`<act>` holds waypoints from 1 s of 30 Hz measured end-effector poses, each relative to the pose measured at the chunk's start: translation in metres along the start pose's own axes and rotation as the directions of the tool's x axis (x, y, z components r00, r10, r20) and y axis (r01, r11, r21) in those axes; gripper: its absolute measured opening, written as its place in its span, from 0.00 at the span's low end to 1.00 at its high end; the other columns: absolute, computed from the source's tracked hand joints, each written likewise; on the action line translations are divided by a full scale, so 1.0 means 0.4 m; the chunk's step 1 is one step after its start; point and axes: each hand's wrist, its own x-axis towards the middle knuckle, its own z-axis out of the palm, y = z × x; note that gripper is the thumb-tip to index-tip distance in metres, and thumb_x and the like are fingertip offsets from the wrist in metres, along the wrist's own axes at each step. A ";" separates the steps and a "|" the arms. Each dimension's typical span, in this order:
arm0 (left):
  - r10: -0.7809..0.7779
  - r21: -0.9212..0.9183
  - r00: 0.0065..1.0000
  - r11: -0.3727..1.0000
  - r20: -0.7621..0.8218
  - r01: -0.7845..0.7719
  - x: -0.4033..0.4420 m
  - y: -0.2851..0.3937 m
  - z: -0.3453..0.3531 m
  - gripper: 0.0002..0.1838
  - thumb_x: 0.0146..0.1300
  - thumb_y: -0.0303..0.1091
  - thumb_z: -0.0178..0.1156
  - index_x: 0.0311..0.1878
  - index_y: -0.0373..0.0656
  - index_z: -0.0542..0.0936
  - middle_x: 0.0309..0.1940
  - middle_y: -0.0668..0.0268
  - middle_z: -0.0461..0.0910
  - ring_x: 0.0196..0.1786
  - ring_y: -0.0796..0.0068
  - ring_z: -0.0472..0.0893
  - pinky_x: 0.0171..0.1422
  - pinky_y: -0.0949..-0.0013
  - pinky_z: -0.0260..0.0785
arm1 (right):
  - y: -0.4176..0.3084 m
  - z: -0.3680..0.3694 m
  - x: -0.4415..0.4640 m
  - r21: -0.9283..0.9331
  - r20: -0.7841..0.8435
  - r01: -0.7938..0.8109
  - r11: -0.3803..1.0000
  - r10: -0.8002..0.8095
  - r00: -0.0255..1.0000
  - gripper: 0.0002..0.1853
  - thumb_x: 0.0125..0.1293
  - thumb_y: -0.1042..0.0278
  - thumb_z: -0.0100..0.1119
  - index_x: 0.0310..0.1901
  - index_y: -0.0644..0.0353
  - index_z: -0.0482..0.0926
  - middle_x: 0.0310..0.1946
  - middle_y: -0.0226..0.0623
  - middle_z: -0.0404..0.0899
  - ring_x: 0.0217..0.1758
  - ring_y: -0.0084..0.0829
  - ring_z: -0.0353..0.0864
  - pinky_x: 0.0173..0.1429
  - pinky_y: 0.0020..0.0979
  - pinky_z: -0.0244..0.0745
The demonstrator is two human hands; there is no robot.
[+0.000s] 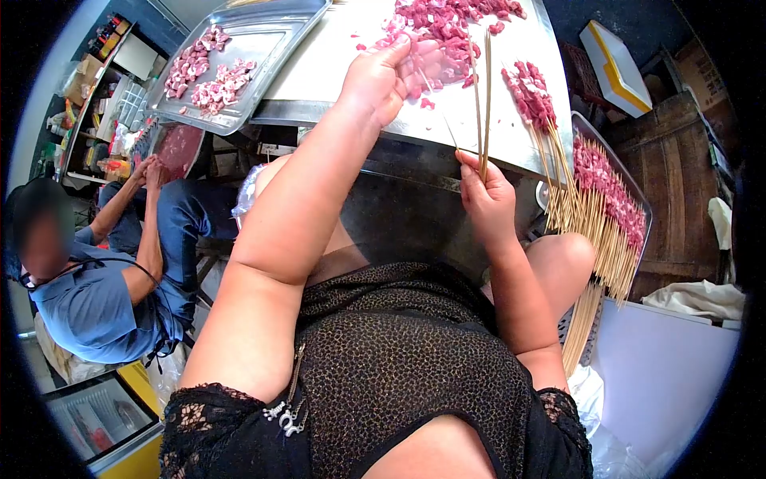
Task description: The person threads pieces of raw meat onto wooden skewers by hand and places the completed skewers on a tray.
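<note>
My left hand [392, 78] reaches over the metal table at the near side of a pile of cut raw meat [455, 36]. Its fingers look stretched out and partly blurred, with no piece clearly held. Closer to me, my right hand [487, 191] is closed around several bamboo skewers [483, 104]. Most of them point up and away over the table, while one thin skewer slants left towards the left hand. To the right of these, loaded meat skewers [533, 96] lie on the table with their bare ends towards me.
A metal tray [275, 60] with meat pieces stands at the left of the white-topped table [311, 84]. At right, another tray [648, 203] holds many meat skewers [610, 191]. A seated person [104, 279] works at left beside a basin [179, 150]. A white-and-yellow box [614, 68] stands behind.
</note>
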 end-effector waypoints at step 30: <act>-0.017 0.027 0.999 1.000 0.031 0.016 -0.003 0.029 -0.030 0.13 0.67 0.32 0.51 0.50 0.34 0.73 0.43 0.54 0.79 0.45 0.61 0.81 0.49 0.61 0.77 | -0.036 -0.026 0.005 -0.074 -0.021 0.012 0.997 -0.013 1.000 0.11 0.66 0.76 0.52 0.48 0.66 0.77 0.20 0.18 0.66 0.21 0.11 0.60 0.25 0.15 0.53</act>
